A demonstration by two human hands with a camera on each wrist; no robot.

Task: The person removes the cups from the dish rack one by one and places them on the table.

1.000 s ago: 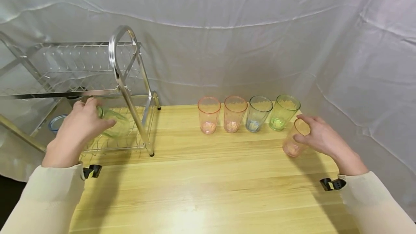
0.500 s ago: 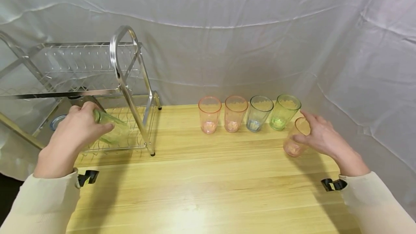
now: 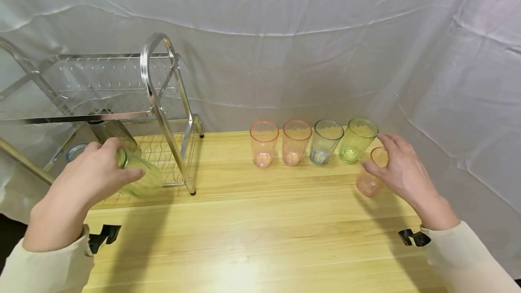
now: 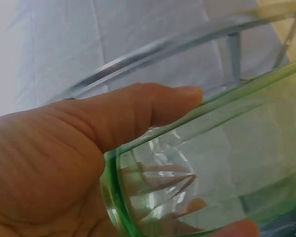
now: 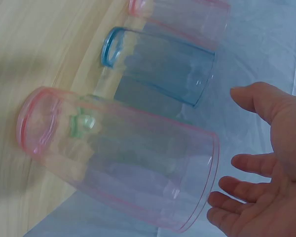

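Note:
My left hand (image 3: 83, 177) grips a tilted green drinking glass (image 3: 144, 180) by its base end, at the front of the dish rack's lower shelf. In the left wrist view the thumb (image 4: 153, 106) lies along the side of the glass, with more fingertips showing beneath. A pink glass (image 3: 368, 184) stands upright on the table at the right. My right hand (image 3: 404, 168) hovers at its rim with fingers spread. The right wrist view shows its fingertips (image 5: 222, 202) just beyond the rim of this pink glass (image 5: 133, 168), none curled round it.
Along the table's back stand two pink glasses (image 3: 263, 146) (image 3: 296, 144), a blue glass (image 3: 325, 144) and another green glass (image 3: 358, 143). The two-tier metal rack (image 3: 164, 125) holds a dark glass (image 3: 118, 132) and a blue-rimmed one (image 3: 75, 150). Grey cloth (image 3: 285, 71) hangs behind.
My left hand has drawn the green glass toward me and downward, toward the rack's front edge, uncovering the dark glass behind. My right hand has stayed near the pink glass, shifting only slightly.

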